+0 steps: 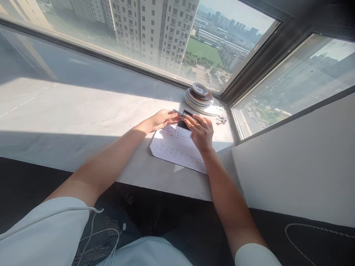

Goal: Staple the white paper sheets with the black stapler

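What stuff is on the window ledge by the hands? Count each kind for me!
Dark pen, held by the left hand and the right hand: 1
Sheet of paper with writing: 1
Stack of round plates: 1
Bunch of keys: 1
Total: 4

Stack of plates point(200, 96), windowsill point(83, 111) corner; keys point(222, 119) just beside; white earphone cable point(111, 236) on lap.
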{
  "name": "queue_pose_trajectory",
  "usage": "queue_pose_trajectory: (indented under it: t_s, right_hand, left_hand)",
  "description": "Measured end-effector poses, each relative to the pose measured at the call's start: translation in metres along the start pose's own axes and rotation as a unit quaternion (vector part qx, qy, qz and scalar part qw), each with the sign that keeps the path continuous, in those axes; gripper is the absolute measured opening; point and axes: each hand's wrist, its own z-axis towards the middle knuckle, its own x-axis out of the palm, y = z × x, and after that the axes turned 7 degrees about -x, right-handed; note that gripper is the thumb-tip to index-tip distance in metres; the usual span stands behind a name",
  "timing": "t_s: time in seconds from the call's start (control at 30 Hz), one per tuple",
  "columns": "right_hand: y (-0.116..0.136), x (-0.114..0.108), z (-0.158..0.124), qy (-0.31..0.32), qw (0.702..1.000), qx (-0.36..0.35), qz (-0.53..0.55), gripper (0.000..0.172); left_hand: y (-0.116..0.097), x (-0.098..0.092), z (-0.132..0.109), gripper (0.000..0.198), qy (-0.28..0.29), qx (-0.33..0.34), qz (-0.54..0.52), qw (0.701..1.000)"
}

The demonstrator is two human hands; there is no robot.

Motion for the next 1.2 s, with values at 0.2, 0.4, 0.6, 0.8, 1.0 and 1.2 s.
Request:
queue_pose_trajectory:
  t_s: [0.2, 0.4, 0.6, 0.8, 1.0, 1.2]
  right_hand:
    - [0.000, -0.006, 0.003, 0.036, 0.999, -0.016, 0.000, 0.068]
    - [0.001, -0.007, 0.005, 0.031, 0.996, 0.011, 0.081, 0.063]
    - [0.001, -0.006, 0.004, -0.057, 0.982, 0.120, 0.137, 0.040]
    - [-0.005, -0.012, -0.008, -0.052, 0.884, 0.224, 0.408, 0.032]
    - [-0.006, -0.005, -0.011, 0.104, 0.864, 0.156, 0.466, 0.041]
    - [-0.009, -0.006, -0.006, 0.059, 0.865, 0.140, 0.479, 0.043]
  left_hand:
    - [0.005, -0.005, 0.004, 0.014, 0.002, -0.015, 0.009, 1.000]
    - [0.005, -0.005, 0.005, 0.013, -0.017, -0.004, 0.020, 1.000]
    - [0.007, -0.007, 0.008, 0.006, -0.054, 0.015, 0.020, 0.998]
    - [0.000, -0.007, 0.007, 0.015, -0.079, 0.026, -0.005, 0.997]
    - [0.001, 0.004, 0.001, 0.016, -0.017, 0.019, -0.012, 1.000]
    - [0.002, 0.009, -0.001, 0.044, -0.008, 0.057, 0.062, 0.996]
